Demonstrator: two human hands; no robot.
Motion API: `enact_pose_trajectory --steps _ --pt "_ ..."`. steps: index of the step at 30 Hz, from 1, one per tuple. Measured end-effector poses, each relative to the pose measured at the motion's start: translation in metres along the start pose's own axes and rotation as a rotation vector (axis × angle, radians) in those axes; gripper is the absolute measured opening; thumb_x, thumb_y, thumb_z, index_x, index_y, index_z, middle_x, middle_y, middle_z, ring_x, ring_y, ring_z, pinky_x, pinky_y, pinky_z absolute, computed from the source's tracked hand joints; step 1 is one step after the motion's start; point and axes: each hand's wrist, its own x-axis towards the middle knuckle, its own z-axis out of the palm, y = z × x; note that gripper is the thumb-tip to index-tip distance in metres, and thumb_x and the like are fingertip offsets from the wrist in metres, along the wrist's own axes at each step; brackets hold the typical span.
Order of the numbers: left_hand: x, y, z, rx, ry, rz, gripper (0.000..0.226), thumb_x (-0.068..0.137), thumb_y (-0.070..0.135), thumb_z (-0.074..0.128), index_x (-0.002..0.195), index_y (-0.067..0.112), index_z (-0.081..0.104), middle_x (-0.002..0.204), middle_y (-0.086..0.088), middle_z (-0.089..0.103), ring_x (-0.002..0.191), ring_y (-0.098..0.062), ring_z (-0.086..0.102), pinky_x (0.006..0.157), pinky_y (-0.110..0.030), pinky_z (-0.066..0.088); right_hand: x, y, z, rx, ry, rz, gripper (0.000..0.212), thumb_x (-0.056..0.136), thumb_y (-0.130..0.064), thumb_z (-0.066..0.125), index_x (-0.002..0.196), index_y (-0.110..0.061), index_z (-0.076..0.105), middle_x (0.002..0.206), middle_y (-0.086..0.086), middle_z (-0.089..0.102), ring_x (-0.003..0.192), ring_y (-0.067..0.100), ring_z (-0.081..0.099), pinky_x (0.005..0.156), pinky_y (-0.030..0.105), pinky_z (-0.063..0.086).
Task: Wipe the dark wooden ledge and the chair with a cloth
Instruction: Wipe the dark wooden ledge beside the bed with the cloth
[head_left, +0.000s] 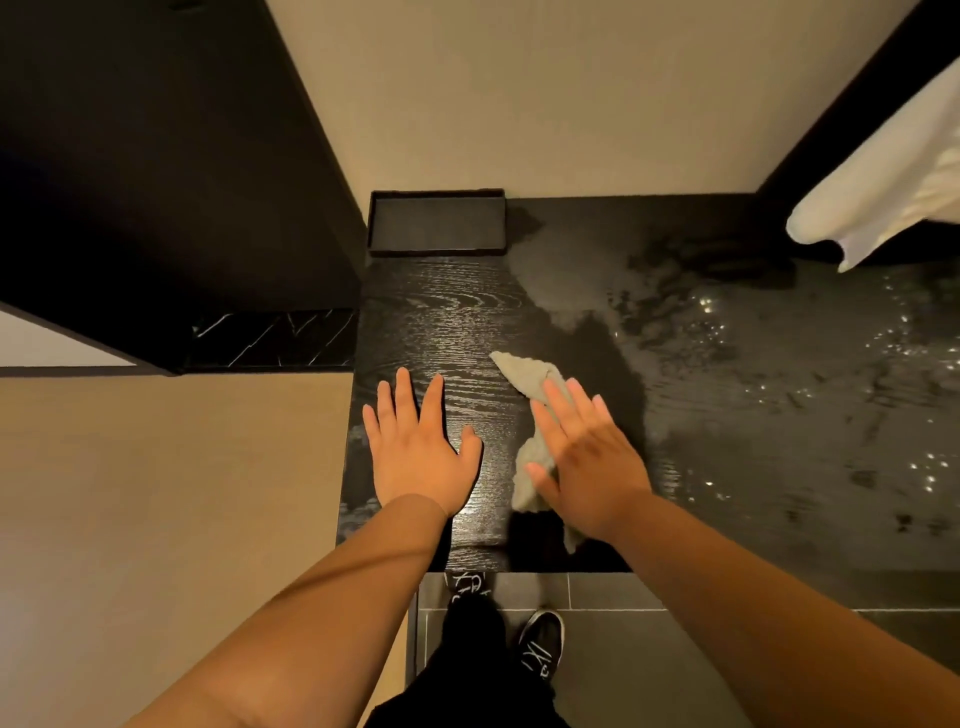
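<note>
Dark wooden ledge shows damp streaks to the right, so wiping seems underway; right hand presses the cloth flat, left hand rests beside it, both grips open. Chair unseen.

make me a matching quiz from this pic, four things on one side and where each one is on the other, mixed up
1 left hand
2 cloth
3 black tray
4 white fabric

a at the back left of the ledge, by the wall
b under the right hand
c upper right of the view
d flat on the bare ledge

Pairs: 1-d, 2-b, 3-a, 4-c
</note>
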Motion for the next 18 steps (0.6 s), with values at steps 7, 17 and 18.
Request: enact_pose_trajectory --steps 7,17,18 --pt "0.008 -0.001 -0.011 -0.049 -0.071 -0.005 0.078 0.089 0.06 0.043 0.16 0.031 0.036 0.174 -0.01 0.015 0.159 -0.036 0.009 0.129 -0.058 0.001 -0.006 -0.005 0.003 -0.047 0.096 -0.045 0.075 0.104 -0.051 0.037 0.165 -0.013 0.016 0.173 0.011 0.0 0.16 0.033 -0.002 0.127 0.054 0.016" --pt "0.125 -0.006 -0.029 0.047 -0.164 0.416 0.073 0.1 0.058 0.044 0.165 0.03 0.025 0.175 -0.006 0.01 0.161 -0.032 0.003 0.13 -0.053 0.004 0.092 0.033 -0.019 0.087 0.12 0.17 0.08 0.097 -0.049 0.042 0.162 -0.007 0.02 0.169 0.014 0.02 0.159 0.031 0.008 0.126 0.053 0.021" --pt "0.133 -0.006 -0.027 0.057 -0.159 0.433 0.072 0.1 0.058 0.044 0.165 0.03 0.026 0.175 -0.006 0.011 0.161 -0.031 0.004 0.13 -0.053 0.004 0.105 0.038 -0.02 0.092 0.15 0.206 0.08 0.097 -0.05 0.043 0.162 -0.007 0.021 0.169 0.015 0.021 0.159 0.032 0.01 0.126 0.052 0.02"
